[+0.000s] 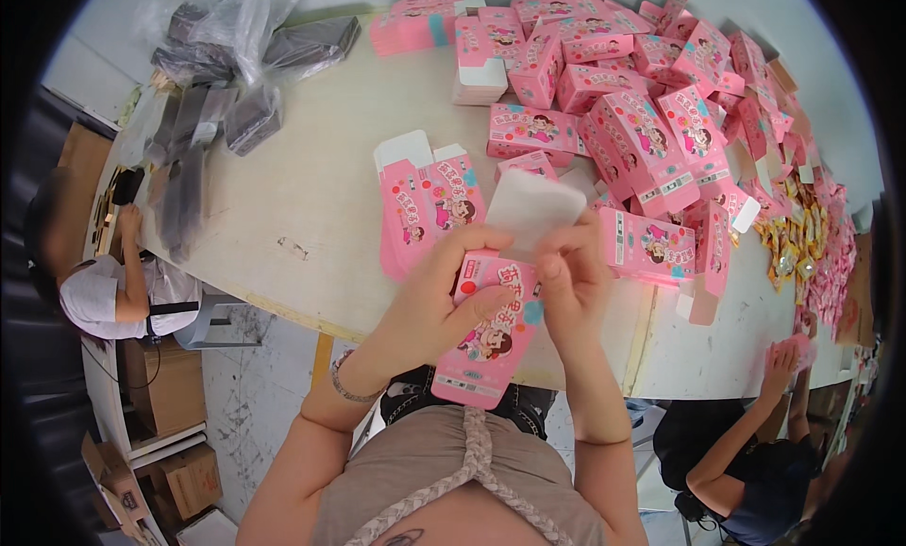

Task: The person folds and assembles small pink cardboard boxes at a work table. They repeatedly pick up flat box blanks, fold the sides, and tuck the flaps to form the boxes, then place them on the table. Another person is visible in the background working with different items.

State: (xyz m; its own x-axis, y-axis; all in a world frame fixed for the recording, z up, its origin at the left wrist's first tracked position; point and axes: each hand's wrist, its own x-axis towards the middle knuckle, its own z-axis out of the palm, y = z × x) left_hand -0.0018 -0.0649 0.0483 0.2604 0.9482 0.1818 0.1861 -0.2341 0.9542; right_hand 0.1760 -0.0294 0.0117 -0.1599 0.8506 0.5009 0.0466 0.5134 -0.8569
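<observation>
A pink printed carton (477, 357) with a cartoon figure on its front is held upright before my body. My left hand (448, 286) is closed around its left side, thumb across the front. At the carton's upper right edge is my right hand (574, 277), its fingers bent in and touching the carton. A white flap (535, 206) stands up from the top, between both hands. Just beyond my left hand lie flat unfolded pink cartons (408, 206). The carton's back and some of my fingertips are hidden.
Formed pink boxes (651, 140) are heaped across the table's far right. Yellow sachets (793, 239) and pink sachets (832, 272) lie beyond them. Plastic-wrapped dark packs (307, 50) sit far left. One person (127, 291) works at left; another (755, 452) at right holds something pink.
</observation>
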